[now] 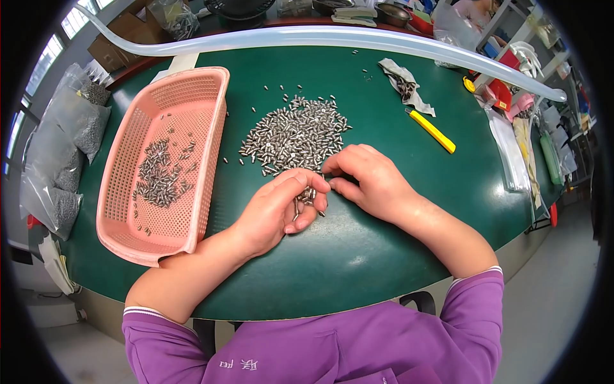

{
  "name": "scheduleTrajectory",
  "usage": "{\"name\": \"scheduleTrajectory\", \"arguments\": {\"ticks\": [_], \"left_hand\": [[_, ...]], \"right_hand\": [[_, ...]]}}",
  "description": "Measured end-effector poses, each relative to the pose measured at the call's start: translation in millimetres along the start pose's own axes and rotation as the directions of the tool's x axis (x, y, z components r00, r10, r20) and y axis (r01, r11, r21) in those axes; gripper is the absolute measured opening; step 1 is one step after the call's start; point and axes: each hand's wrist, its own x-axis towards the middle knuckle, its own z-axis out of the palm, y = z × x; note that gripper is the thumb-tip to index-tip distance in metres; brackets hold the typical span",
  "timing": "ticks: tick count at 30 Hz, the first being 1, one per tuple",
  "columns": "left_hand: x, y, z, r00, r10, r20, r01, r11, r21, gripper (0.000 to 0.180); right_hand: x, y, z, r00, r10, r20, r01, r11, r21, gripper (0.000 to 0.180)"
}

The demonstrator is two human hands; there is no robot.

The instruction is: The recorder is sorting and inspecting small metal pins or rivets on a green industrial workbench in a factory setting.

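Head view looks down on a dark green surface [358, 256] with both hands working at the near edge of a heap of small metal pins [295, 134], which serves as the landmark for everything else. The left hand [275, 208] lies just below the heap, palm turned up and fingers curled loosely, cupping a few of the pins [308, 195] between its fingertips and palm. The right hand [371, 179] sits just beside it, at the heap's lower right edge, fingers bent and drawn together in a narrow pinch that touches the left fingertips; whether it grips a pin of its own cannot be told. Both forearms are bare, ending in purple sleeves [320, 345].

Left of the heap stands a pink perforated plastic basket [204, 109] holding a smaller scatter of the same pins [161, 174]. Right of the heap lies a yellow-handled utility knife [432, 130], and above that a crumpled grey scrap [403, 83]. Beyond the heap a translucent hose [332, 37] curves across the far side of the surface. Far left of the heap, past the basket, clear bags of grey parts [70, 134] are stacked.
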Motion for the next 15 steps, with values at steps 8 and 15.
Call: {"name": "scheduleTrajectory", "arguments": {"ticks": [8, 15], "left_hand": [[1.1, -2.4, -1.2, 0.999, 0.018, -0.034, -0.02, 0.999, -0.032, 0.022], [0.4, -1.3, 3.2, 0.999, -0.031, -0.045, 0.032, 0.999, 0.018, 0.013]], "right_hand": [[0.0, 1.3, -4.4, 0.996, -0.061, 0.071, 0.067, 0.995, -0.08, 0.014], [-0.5, -13.2, -7.4, 0.995, 0.088, 0.037, -0.096, 0.894, 0.438, 0.007]]}}
